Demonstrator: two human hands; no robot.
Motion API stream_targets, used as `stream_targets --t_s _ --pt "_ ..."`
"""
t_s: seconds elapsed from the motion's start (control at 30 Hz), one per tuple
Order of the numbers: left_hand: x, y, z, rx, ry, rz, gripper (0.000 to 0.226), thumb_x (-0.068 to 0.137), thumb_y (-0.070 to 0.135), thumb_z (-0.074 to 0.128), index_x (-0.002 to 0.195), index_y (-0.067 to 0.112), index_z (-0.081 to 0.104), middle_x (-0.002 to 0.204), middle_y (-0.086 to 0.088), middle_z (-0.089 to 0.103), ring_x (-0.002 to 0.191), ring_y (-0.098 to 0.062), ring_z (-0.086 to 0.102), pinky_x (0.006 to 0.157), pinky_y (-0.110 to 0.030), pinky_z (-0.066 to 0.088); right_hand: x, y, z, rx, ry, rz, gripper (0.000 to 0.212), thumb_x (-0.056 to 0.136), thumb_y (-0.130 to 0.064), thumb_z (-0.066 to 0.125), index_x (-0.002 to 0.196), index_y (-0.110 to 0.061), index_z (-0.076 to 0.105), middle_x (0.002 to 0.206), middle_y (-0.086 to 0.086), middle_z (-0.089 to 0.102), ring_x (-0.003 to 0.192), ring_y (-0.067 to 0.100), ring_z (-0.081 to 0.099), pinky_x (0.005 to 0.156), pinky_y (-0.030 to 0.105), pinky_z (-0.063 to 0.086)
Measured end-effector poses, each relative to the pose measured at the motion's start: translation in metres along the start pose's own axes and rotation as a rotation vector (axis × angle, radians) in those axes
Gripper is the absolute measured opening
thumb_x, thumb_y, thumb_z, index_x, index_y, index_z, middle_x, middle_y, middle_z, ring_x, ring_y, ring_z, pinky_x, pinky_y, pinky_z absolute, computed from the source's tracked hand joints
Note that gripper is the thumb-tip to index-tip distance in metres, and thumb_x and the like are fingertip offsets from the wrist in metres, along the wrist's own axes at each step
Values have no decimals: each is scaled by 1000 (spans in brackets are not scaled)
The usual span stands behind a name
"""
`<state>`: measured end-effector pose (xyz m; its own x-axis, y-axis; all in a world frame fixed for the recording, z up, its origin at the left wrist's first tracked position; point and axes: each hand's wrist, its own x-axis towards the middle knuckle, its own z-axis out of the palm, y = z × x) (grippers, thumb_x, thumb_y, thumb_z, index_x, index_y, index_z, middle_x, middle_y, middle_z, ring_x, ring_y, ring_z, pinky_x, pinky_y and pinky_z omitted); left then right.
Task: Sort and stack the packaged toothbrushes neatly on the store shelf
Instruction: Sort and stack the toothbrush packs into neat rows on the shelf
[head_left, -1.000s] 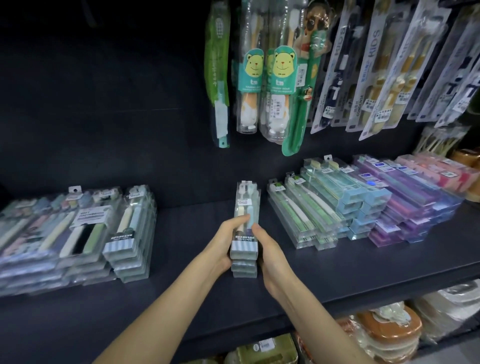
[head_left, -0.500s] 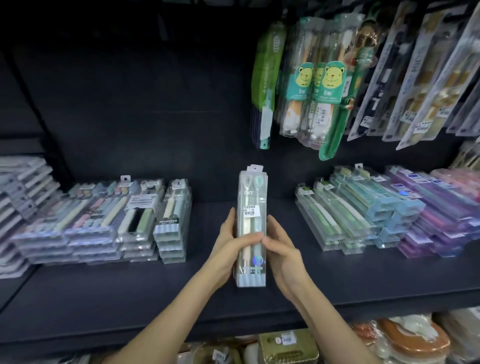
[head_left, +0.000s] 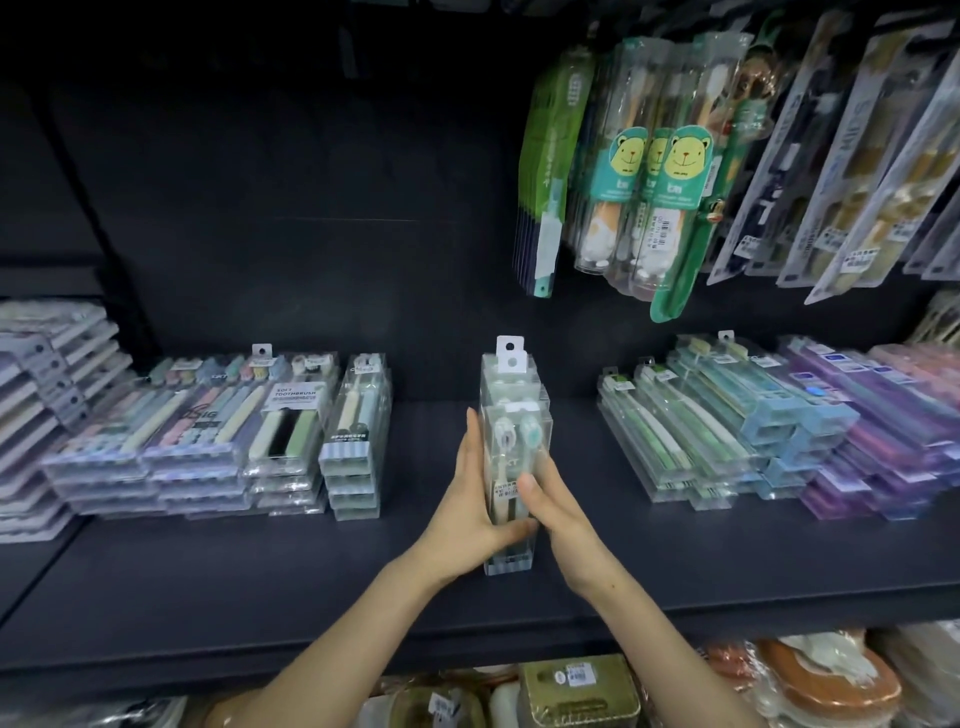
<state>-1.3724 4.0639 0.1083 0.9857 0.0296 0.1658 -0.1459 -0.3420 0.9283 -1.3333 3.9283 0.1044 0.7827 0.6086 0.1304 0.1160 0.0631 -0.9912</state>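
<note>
Dark shelving all round, stock lying flat on the black shelf. Now the fingers: the left ones run straight up one side of the clear toothbrush packs, thumb hooked across the front, while the right thumb presses the face and the rest wrap behind. So left hand and right hand both clamp the bundle, mid-shelf, hanger tab tipped away; whether its lower end touches the board is hard to say. Wrists bend inward, forearms converging from below. A squaring-up step, by the look of it. Next it wants lowering flat, likely beside the matching striped stack, edges aligned. Blue and purple stacks sit well apart, right.
</note>
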Motion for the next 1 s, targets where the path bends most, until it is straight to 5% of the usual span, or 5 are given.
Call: stream_targets --t_s 0.23,0.43,0.7,0.9,1.0 --pt "-3 -5 1 120 -15 87 122 75 61 66 144 30 -30 160 10 1 144 0 13 116 -21 22 -2 -3 1 43 -7 -19 76 88 -59 52 149 -26 22 140 -29 45 131 -8 38 95 3 34" --pt "-5 -15 1 115 22 112 108 80 63 57 151 24 -12 156 25 -9 142 8 -3 108 -2 10 -6 -2 0 73 4 -8 55 88 -62 50 137 -40 35 135 -31 49 128 -10 41 94 4 36" --pt "6 8 -1 -17 113 -41 91 79 49 68 152 27 19 153 12 30 137 0 30 115 -28 28 9 -19 2 192 103 41 49 94 -50 46 135 -24 52 129 -4 63 120 12 58 100 29 49" --pt "29 29 -18 -177 -24 -314 72 83 41 68 146 26 36 128 6 61 113 -12 60 103 -42 45 21 -43 -17 131 95 295 36 102 -39 35 123 -26 62 114 -3 71 107 13 66 92 30 49" --pt "42 35 -20 -162 -96 -452 41 85 44 64 121 24 61 102 3 73 94 -17 69 89 -46 54 29 -46 -23 73 129 410 37 102 -39 35 117 -23 65 106 1 73 100 18 69 88 35 52"
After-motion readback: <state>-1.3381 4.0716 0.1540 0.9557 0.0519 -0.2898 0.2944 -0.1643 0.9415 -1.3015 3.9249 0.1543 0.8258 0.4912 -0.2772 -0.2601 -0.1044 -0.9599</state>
